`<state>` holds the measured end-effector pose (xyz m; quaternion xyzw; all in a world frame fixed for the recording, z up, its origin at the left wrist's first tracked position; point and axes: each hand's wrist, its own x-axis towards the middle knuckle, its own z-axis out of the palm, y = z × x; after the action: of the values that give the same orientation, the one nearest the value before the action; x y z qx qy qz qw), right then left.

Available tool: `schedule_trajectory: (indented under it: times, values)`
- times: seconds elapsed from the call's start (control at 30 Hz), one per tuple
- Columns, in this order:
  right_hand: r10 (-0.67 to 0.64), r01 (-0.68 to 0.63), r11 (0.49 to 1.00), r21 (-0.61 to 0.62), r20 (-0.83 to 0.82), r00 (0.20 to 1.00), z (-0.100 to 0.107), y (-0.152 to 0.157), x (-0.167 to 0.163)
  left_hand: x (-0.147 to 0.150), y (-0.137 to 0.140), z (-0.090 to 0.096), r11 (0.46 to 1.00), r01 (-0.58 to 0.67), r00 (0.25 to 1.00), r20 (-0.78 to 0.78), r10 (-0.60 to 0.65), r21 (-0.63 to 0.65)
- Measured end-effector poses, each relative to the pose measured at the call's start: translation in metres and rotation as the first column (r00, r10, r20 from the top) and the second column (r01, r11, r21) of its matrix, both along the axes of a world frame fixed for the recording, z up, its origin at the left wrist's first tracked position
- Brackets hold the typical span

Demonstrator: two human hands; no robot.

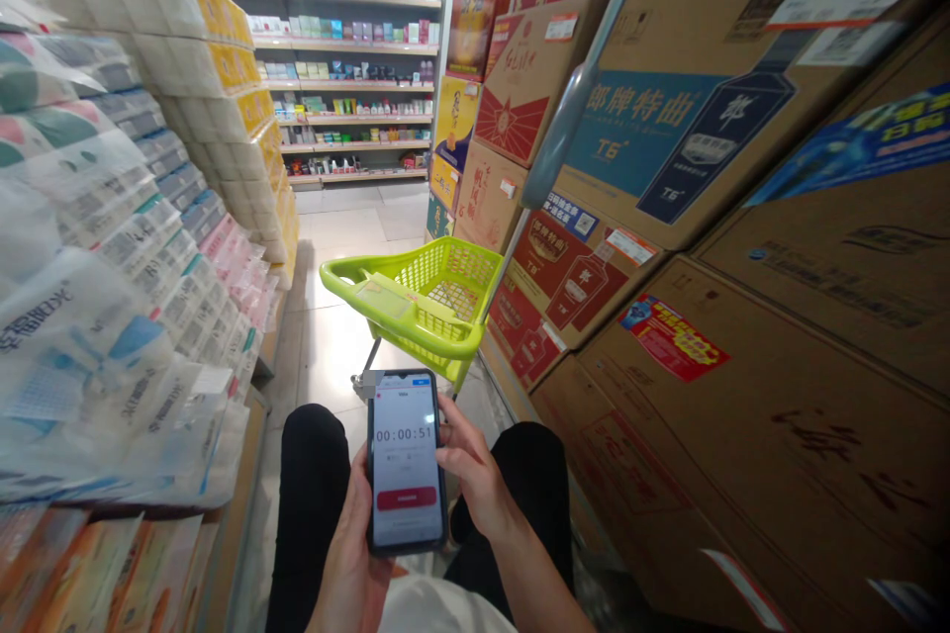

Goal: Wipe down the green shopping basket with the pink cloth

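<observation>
A smartphone in a dark case is held upright over my lap, its lit screen showing a timer at 00:00:51 and a red button. My left hand is wrapped round its lower left side, fingers partly hidden behind it. At the upper right edge, my right hand grips the phone with bent fingers. Just beyond the phone stands a lime-green shopping cart with a lattice basket. Both my knees, in black trousers, show on either side of the phone.
Stacked liquor cartons line the right side, with a slanting grey metal pole in front. Packs of tissue paper are piled on the left. Shelves of small boxed goods close off the aisle's far end, over a tiled floor.
</observation>
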<state>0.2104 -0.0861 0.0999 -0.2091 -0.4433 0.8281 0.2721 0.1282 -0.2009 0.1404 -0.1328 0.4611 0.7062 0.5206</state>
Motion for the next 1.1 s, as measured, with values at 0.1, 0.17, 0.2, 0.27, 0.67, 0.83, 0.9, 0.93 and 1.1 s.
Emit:
schedule_trajectory:
  times: [0.1,0.17,0.2,0.27,0.67,0.83,0.9,0.93,1.1]
  values:
    - [0.004,-0.004,1.000,0.013,-0.008,1.000,0.002,-0.001,-0.001,-0.001,-0.001,-0.003,1.000,-0.003,0.999,0.036,0.002,0.008]
    - [-0.003,0.003,1.000,0.012,-0.007,1.000,0.004,-0.001,-0.002,0.000,0.000,-0.001,1.000,-0.013,1.000,0.023,0.013,-0.003]
    - [-0.011,0.011,1.000,0.006,-0.005,1.000,0.004,-0.001,-0.002,0.001,0.001,0.001,1.000,-0.017,1.000,0.010,0.017,-0.011]
    - [-0.019,0.019,1.000,-0.007,-0.007,1.000,0.005,-0.001,-0.003,0.002,0.003,0.005,0.999,-0.018,1.000,-0.003,0.018,-0.026]
    - [-0.005,0.005,1.000,0.025,0.021,1.000,0.002,-0.001,0.002,0.000,0.003,0.002,1.000,0.013,1.000,0.019,-0.013,-0.006]
    - [0.005,-0.006,0.999,0.032,0.025,1.000,0.005,-0.001,0.002,-0.001,0.001,-0.003,0.999,0.032,0.999,0.027,-0.032,0.001]
    - [0.004,-0.005,0.999,0.035,0.024,1.000,0.004,0.000,0.002,-0.001,0.000,-0.006,1.000,0.023,0.999,0.030,-0.023,0.003]
    - [0.004,-0.005,0.999,0.034,0.024,1.000,0.003,0.000,0.002,-0.001,0.000,-0.007,1.000,0.022,0.999,0.033,-0.022,0.004]
    - [0.009,-0.009,1.000,0.014,0.007,1.000,-0.006,-0.005,0.003,-0.004,-0.005,-0.017,0.999,0.044,0.998,0.048,-0.044,0.012]
